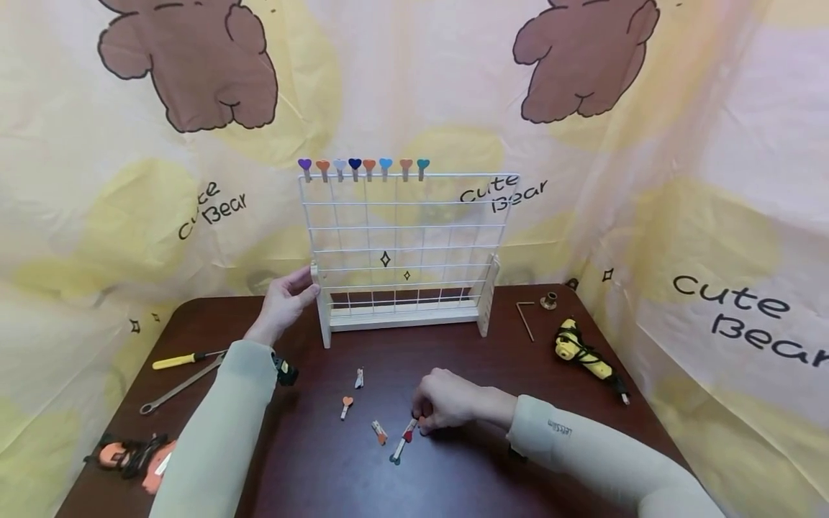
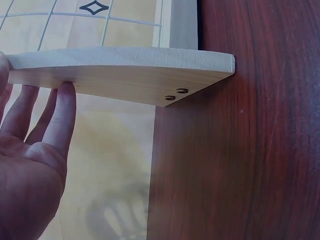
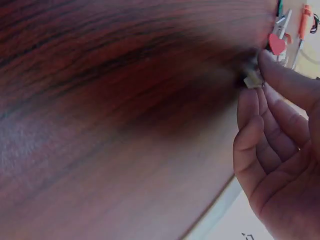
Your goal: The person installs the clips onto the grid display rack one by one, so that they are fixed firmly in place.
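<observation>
A white wire grid rack [image 1: 396,226] on a wooden stand is upright at the back of the table. Along its top wire sits a row of heart-topped mini clothespins [image 1: 355,165] in several colours. My left hand [image 1: 283,306] grips the stand's left side panel [image 2: 125,75], thumb by the front edge, some fingertips hidden behind it. Low over the table, my right hand [image 1: 447,398] pinches a small wooden clothespin [image 3: 253,80] between thumb and fingers. Beside it lie a red-heart clothespin [image 1: 408,435] and a green one [image 1: 396,458]. Two orange-heart clothespins [image 1: 347,403] and a pale one [image 1: 359,378] lie further left.
On the left are a yellow-handled tool [image 1: 173,361], a wrench [image 1: 181,388] and an orange-red tool [image 1: 158,464] with black cable. A hex key [image 1: 526,321], a round metal fitting [image 1: 548,301] and a yellow corded tool [image 1: 586,356] lie right. Printed cloth hangs behind.
</observation>
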`<action>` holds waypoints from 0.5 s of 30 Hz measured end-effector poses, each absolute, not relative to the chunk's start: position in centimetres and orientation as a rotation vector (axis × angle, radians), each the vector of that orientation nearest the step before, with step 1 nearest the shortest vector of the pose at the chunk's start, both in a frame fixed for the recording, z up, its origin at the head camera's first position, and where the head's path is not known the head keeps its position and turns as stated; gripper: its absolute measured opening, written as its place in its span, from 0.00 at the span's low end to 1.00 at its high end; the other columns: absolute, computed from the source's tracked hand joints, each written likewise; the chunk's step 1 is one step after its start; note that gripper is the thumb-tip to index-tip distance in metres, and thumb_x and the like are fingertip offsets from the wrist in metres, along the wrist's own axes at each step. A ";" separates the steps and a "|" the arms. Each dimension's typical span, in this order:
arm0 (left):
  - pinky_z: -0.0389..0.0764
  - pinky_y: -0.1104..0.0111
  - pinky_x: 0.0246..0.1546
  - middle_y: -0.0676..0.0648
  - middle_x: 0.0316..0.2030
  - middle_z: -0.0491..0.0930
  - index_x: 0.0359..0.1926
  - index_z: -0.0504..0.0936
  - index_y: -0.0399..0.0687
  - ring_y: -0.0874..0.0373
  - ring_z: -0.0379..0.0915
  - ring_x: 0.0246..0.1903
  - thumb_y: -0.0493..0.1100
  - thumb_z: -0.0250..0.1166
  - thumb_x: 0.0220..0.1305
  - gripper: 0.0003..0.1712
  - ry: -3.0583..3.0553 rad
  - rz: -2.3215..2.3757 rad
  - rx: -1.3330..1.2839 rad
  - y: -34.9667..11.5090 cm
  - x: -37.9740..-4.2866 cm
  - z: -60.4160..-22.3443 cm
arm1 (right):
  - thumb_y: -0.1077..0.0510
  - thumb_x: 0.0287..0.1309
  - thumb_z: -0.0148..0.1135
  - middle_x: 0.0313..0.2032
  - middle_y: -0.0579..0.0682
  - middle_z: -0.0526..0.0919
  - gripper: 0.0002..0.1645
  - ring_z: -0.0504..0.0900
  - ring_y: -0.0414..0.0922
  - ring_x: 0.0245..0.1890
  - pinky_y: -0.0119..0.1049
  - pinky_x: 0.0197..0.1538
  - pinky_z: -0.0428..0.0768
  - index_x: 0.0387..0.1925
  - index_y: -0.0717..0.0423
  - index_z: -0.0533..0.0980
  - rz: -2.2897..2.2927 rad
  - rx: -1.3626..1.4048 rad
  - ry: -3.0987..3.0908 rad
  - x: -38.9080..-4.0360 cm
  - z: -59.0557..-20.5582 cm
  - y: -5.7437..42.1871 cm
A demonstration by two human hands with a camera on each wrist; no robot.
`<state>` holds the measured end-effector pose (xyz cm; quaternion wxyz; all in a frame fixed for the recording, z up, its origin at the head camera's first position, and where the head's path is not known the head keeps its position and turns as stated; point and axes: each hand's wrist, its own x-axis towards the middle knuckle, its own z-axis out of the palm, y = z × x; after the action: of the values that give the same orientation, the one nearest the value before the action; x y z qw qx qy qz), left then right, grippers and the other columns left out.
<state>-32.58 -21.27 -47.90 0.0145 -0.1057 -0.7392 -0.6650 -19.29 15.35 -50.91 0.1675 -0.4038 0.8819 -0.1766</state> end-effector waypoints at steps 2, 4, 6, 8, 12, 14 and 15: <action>0.81 0.79 0.51 0.30 0.69 0.74 0.78 0.68 0.41 0.72 0.81 0.50 0.36 0.66 0.75 0.34 -2.298 -2.076 -0.334 -21.2 -32.5 -47.9 | 0.56 0.55 0.82 0.24 0.28 0.83 0.05 0.78 0.26 0.25 0.23 0.32 0.78 0.30 0.43 0.90 -0.517 -1.185 2.532 -19.6 -50.1 15.7; 0.81 0.79 0.51 0.30 0.69 0.74 0.78 0.68 0.41 0.72 0.81 0.50 0.37 0.66 0.75 0.34 -2.304 -2.077 -0.330 -21.2 -32.5 -48.0 | 0.56 0.56 0.82 0.28 0.30 0.86 0.04 0.80 0.27 0.29 0.24 0.37 0.80 0.33 0.45 0.91 -0.567 -1.246 2.581 -20.2 -48.6 16.1; 0.81 0.78 0.51 0.31 0.69 0.74 0.78 0.68 0.42 0.72 0.81 0.50 0.37 0.67 0.75 0.34 -2.310 -2.077 -0.322 -21.2 -32.5 -48.0 | 0.57 0.58 0.80 0.31 0.33 0.89 0.03 0.83 0.29 0.32 0.26 0.41 0.82 0.35 0.45 0.91 -0.663 -1.270 2.647 -21.3 -46.3 16.6; 0.81 0.78 0.52 0.32 0.69 0.74 0.78 0.69 0.42 0.71 0.81 0.51 0.37 0.67 0.76 0.34 -2.311 -2.073 -0.319 -21.3 -32.5 -48.0 | 0.59 0.60 0.79 0.35 0.38 0.91 0.05 0.86 0.31 0.35 0.28 0.43 0.84 0.39 0.49 0.91 -0.824 -1.253 2.720 -22.6 -43.0 17.0; 0.81 0.78 0.52 0.31 0.69 0.74 0.78 0.69 0.41 0.70 0.81 0.51 0.37 0.66 0.76 0.33 -2.295 -2.070 -0.319 -21.4 -32.7 -48.0 | 0.60 0.64 0.76 0.39 0.47 0.93 0.09 0.88 0.43 0.31 0.32 0.31 0.84 0.45 0.54 0.91 -1.223 -1.137 2.829 -26.0 -34.3 17.8; 0.81 0.78 0.52 0.30 0.69 0.74 0.78 0.69 0.40 0.71 0.81 0.51 0.36 0.66 0.76 0.33 -2.286 -2.075 -0.323 -21.4 -32.7 -48.0 | 0.60 0.65 0.75 0.40 0.51 0.93 0.10 0.88 0.47 0.29 0.31 0.26 0.81 0.47 0.56 0.90 -1.411 -1.077 2.881 -27.9 -29.9 18.1; 0.82 0.78 0.52 0.29 0.69 0.73 0.78 0.69 0.40 0.71 0.81 0.51 0.36 0.66 0.76 0.33 -2.278 -2.082 -0.321 -21.4 -32.7 -48.0 | 0.61 0.65 0.75 0.40 0.52 0.93 0.09 0.87 0.48 0.29 0.31 0.25 0.79 0.46 0.57 0.90 -1.486 -1.050 2.907 -28.8 -28.0 18.3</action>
<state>-32.74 -21.39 -48.02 0.0192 -0.1034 -0.7341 -0.6709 -28.82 18.26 -27.96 -0.1436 -0.3029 0.8389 -0.4287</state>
